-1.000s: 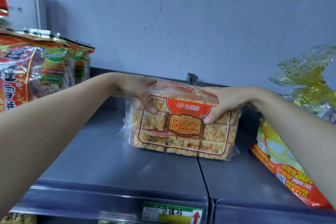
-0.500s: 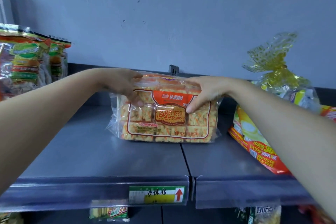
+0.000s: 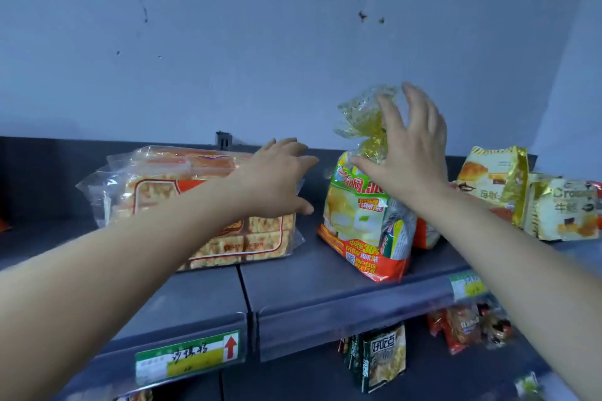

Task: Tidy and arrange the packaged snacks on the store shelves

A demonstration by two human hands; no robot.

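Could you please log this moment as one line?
left hand: open, at right end of cracker pack | right hand: open, fingers spread at gold top of tied bag

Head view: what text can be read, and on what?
"30%": on the red bag
"好吃点": on the dark pack, lower shelf
"Cro", rest unclear: on the gold pack
Shelf tag: handwriting not legible; red up arrow
All other print is too blurred to read.

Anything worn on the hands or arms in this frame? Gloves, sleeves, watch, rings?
Nothing visible. Left hand and right hand are bare: no gloves, no rings showing. Left forearm and right forearm are uncovered to the frame edge: no sleeves, watch, bracelet or markings.
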